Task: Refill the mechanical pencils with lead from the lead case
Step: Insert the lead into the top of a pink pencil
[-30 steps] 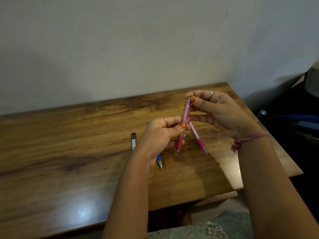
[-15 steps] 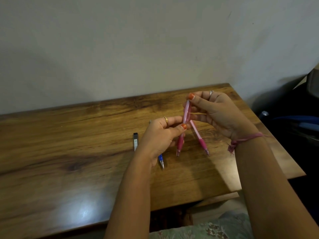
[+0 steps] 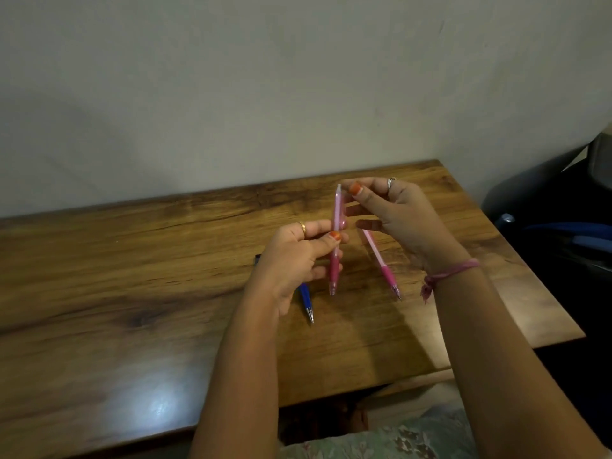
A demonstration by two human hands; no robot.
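Observation:
My left hand (image 3: pixel 291 256) holds a pink mechanical pencil (image 3: pixel 335 263) upright by the middle of its barrel, tip down above the table. My right hand (image 3: pixel 400 217) pinches thumb and forefinger at the pencil's top end; whether something small sits between them is too fine to tell. A second pink pencil (image 3: pixel 381 263) lies on the wooden table (image 3: pixel 132 293) under my right hand. A blue pencil (image 3: pixel 306 301) lies under my left hand with only its tip end showing. The black lead case (image 3: pixel 256 259) peeks out just left of my left hand.
The table stands against a pale wall (image 3: pixel 265 94). Its right edge (image 3: pixel 530 260) borders dark objects with blue parts (image 3: pixel 563 233). My patterned clothing (image 3: pixel 381 442) shows below the front edge.
My right thumb has slid slightly to the right at the pencil's top. My left hand now covers more of the lead case. The pencil stays upright.

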